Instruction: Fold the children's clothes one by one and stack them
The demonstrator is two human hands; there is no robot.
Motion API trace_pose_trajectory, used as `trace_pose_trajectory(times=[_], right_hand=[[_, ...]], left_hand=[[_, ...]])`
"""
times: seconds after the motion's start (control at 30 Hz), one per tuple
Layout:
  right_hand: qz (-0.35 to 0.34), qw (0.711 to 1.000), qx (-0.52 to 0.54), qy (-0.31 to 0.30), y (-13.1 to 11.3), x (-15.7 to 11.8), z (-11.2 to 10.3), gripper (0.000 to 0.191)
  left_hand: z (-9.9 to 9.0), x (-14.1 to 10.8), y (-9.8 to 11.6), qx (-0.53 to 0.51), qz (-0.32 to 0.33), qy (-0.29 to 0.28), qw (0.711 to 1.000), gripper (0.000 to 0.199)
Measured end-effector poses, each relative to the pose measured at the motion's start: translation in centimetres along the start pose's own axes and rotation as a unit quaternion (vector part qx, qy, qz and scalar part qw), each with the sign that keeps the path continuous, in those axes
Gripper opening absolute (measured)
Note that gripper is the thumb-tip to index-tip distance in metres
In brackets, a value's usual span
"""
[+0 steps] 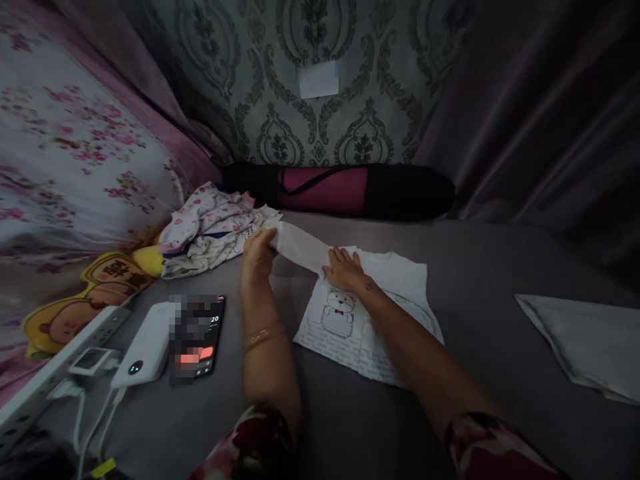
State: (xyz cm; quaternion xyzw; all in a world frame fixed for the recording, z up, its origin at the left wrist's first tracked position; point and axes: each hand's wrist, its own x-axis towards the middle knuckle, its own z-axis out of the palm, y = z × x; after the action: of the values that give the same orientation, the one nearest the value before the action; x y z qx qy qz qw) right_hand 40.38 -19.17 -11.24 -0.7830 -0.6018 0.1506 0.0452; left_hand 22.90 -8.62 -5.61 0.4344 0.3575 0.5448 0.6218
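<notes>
Taking the white shirt as the clock's centre, a white power strip lies at the far left, towards 8 o'clock, with a plugged-in charger just beside it. A yellow cartoon cushion is at 9 o'clock, and nearer in come a white power bank and a lit phone. At 10 o'clock sits a crumpled clothes pile; just in front of it the left hand has its fingers closed on the end of the shirt's sleeve, drawn out towards 10 o'clock. The right hand lies palm down, fingers extended and gripping nothing, on the shirt's upper left, above the bear print. A gentle, level pull should serve best here, with the right palm's weight near the shoulder seam to stop the body sliding; a hard tug could ruck the thin cloth. At 12 o'clock a long black-and-maroon bag lies along the wall, apparently closed, its contents hidden. At 3 o'clock, well apart on the grey sheet, is a flat white item; whether cover or folded cloth, I cannot tell
</notes>
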Motion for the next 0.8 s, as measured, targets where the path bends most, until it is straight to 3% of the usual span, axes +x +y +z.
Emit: trace_pose_trajectory(times=[0.2, 0.37, 0.43, 0.53, 0.63, 0.7, 0.8], right_hand=[[-0.003, 0.999, -0.005, -0.039, -0.2, -0.4, -1.2, 0.081], [-0.021, 0.998, 0.031, -0.04, 0.3, -0.8, -2.0, 0.084], [-0.042, 0.997, 0.059, -0.01, 0.7, -1.2, -2.3, 0.081], [-0.05, 0.986, 0.131, 0.088, 1.7, -2.1, -2.7, 0.062], [0.026, 0.944, 0.293, 0.152, 2.7, -3.4, -3.2, 0.043], [0.081, 0.884, 0.435, 0.151, 3.6, -4.6, -3.4, 0.038], [0.116, 0.789, 0.595, 0.102, 5.1, -6.6, -3.6, 0.04]], left_hand=[[3.8, -1.4, 0.1, -0.08, -0.045, -0.097, 0.991, 0.027], [5.9, -1.9, -0.3, -0.064, -0.066, -0.094, 0.991, 0.029], [6.3, -1.9, -0.5, -0.053, -0.063, -0.085, 0.993, 0.03], [6.7, -1.9, -0.9, -0.026, -0.059, -0.084, 0.994, 0.031], [7.4, -2.3, -1.3, -0.004, -0.043, -0.099, 0.994, 0.032], [8.0, -2.8, -1.6, 0.008, -0.034, -0.118, 0.992, 0.032], [9.3, -3.7, -2.0, 0.033, -0.037, -0.15, 0.987, 0.031]])
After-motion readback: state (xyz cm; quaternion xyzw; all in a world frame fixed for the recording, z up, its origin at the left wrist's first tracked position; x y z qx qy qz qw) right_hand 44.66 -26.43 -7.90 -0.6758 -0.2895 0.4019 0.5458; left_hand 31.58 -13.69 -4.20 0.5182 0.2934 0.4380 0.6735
